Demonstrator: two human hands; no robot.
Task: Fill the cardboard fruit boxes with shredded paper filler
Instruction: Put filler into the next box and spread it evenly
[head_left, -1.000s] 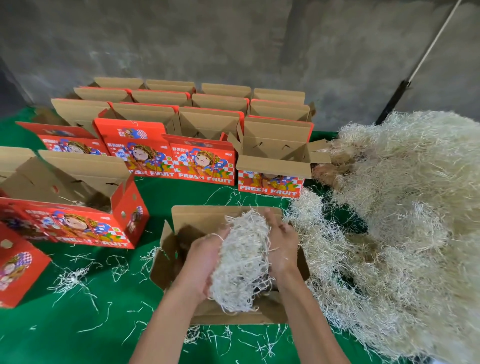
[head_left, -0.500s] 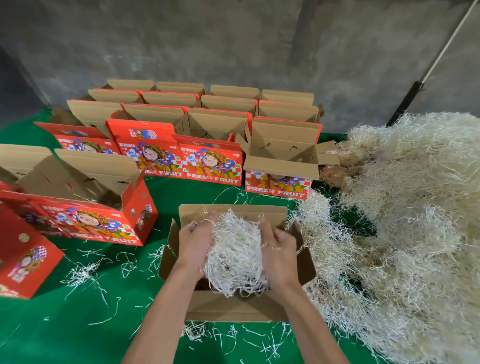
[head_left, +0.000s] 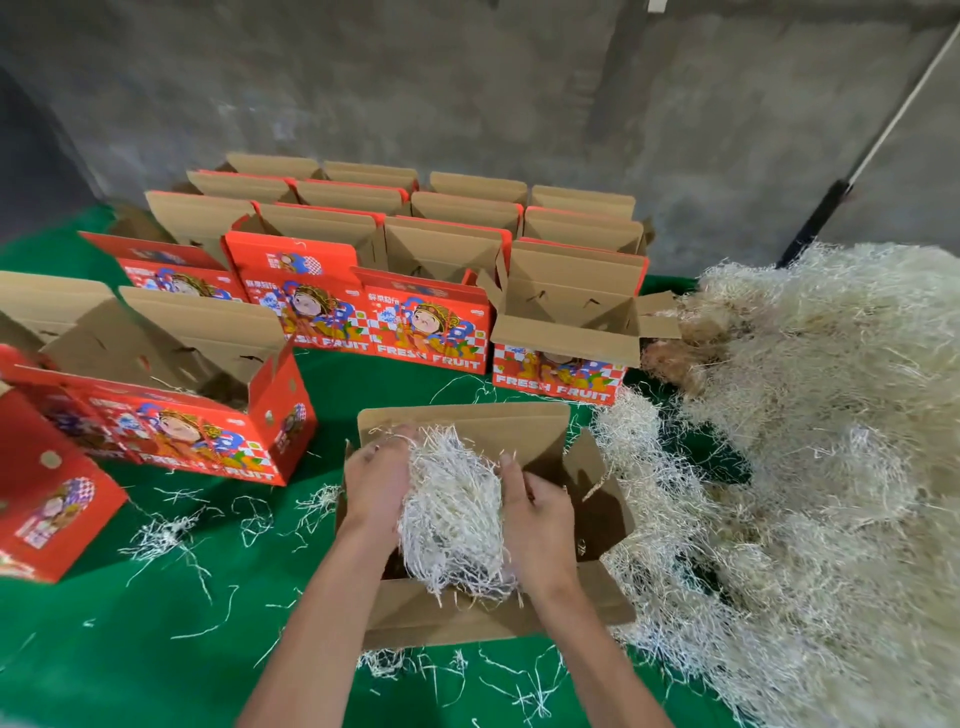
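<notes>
Since the earlier frame we are lowering our clump of shredded paper (head_left: 454, 514) deeper into the open box (head_left: 467, 618) at 6 o'clock on the green counter (head_left: 130, 649). Our left hand (head_left: 376, 480) is pressing the clump from 9 o'clock, its grip curling around the strands, and our right hand (head_left: 537, 525) is clasping it from 3 o'clock, fingers bending into the paper. We are holding the clump between both palms, its lower end resting inside the box and its top rising above the rim. At 3 o'clock the big heap of shredded paper (head_left: 810, 441) is spreading across the counter and touching the box's right flap. At 12 o'clock rows of red fruit boxes (head_left: 415, 312) are standing open. At 9 o'clock another open red box (head_left: 171, 431) is sitting well apart from our hands. Loose strands (head_left: 171, 535) are lying around the box.
</notes>
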